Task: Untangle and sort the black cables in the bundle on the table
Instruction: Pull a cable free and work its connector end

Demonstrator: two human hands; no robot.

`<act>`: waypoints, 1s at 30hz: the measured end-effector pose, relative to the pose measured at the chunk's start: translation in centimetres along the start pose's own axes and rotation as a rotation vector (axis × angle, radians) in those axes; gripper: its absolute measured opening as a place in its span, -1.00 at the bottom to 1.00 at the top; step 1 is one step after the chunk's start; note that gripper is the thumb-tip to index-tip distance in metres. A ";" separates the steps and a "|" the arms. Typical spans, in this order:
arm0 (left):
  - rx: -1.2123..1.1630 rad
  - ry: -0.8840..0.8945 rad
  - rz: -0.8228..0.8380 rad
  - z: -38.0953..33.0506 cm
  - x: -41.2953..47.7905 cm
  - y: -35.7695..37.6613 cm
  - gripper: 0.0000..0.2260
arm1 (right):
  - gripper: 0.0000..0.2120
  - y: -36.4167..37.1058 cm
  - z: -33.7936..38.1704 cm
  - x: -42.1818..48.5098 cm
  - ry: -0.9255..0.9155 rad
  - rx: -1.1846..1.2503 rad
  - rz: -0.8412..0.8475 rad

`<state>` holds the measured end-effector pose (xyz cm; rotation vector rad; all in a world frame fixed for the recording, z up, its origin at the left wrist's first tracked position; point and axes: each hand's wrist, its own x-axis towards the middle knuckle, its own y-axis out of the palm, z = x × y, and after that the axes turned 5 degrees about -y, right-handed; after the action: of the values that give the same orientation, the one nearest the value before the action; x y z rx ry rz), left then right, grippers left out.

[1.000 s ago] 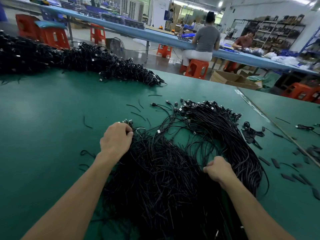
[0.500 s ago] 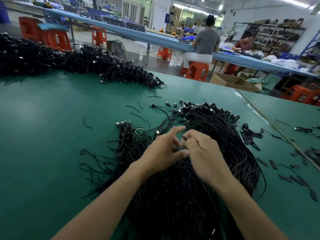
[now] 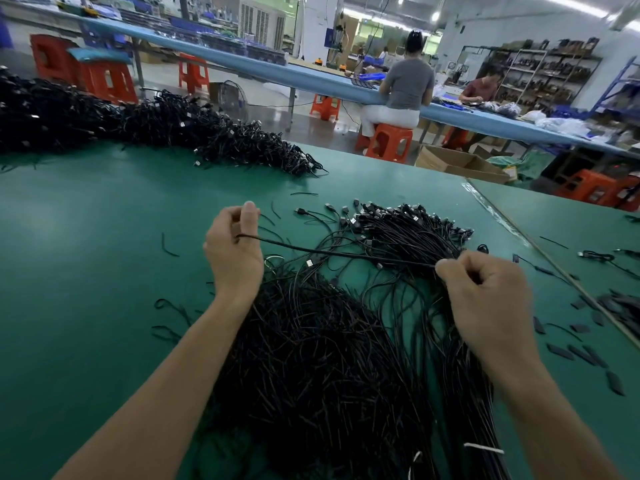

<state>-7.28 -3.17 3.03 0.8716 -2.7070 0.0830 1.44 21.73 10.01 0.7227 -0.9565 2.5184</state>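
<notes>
Fingers of the left hand (image 3: 232,251) and right hand (image 3: 485,292) pinch one black cable (image 3: 346,253) taut above the bundle (image 3: 325,358).

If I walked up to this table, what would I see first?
First, the two hands: the left hand and right hand hold one thin black cable stretched between them, above the middle of the green table. Right under them lies a big messy bundle of black cables. Along the far left edge sits a long heap of more cables.
</notes>
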 end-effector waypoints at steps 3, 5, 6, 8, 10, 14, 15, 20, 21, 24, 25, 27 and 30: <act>0.224 0.190 0.090 -0.6 -0.2 -1.2 -0.76 | -0.59 0.4 -3.9 0.1 0.144 -0.402 0.227; 0.412 0.363 0.200 -1.4 -1.0 -1.5 -0.76 | -0.69 1.3 -5.1 -0.7 0.197 -0.697 0.501; 0.523 0.447 0.281 -1.8 -1.6 -1.3 -0.75 | -0.73 1.9 -5.0 -1.2 0.178 -0.842 0.598; 0.764 0.538 0.440 -2.4 -3.0 -0.7 -0.71 | -0.62 3.0 -4.4 -1.9 0.073 -0.882 0.705; 0.905 0.568 0.491 -2.7 -4.2 -0.1 -0.68 | -0.47 3.9 -3.1 -2.3 -0.038 -0.660 0.749; 0.983 0.542 0.602 -2.8 -5.9 0.5 -0.75 | -0.45 4.6 -0.3 -3.1 0.018 0.027 0.749; 0.983 0.531 0.632 -2.7 -6.2 0.5 -0.78 | -0.40 4.6 0.0 -3.3 0.039 0.103 0.723; 0.757 0.333 0.765 -2.0 -6.3 -0.5 -0.81 | -0.86 4.8 -0.5 -3.2 0.037 0.106 0.514; 0.700 0.286 0.807 -1.7 -6.1 -0.8 -0.78 | -0.85 4.7 -0.7 -3.1 0.046 0.121 0.494; 0.472 0.119 0.964 -1.4 -5.5 -1.8 -0.65 | -0.72 4.3 -1.0 -3.0 0.019 0.161 0.440; 0.373 0.042 1.052 -1.5 -5.4 -2.2 -0.58 | -0.69 4.3 -0.9 -3.0 0.002 0.175 0.427; 0.143 -0.151 1.277 -2.2 -5.5 -2.8 -0.47 | -0.69 4.4 -0.5 -2.8 -0.012 0.257 0.395; -0.213 -0.357 1.512 -3.8 -5.6 -3.5 -0.47 | -0.66 4.9 0.4 -2.6 0.036 0.427 0.374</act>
<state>0.07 -2.30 4.87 -1.4031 -2.8936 -0.0585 1.32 17.64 6.23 0.6587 -0.5841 3.1059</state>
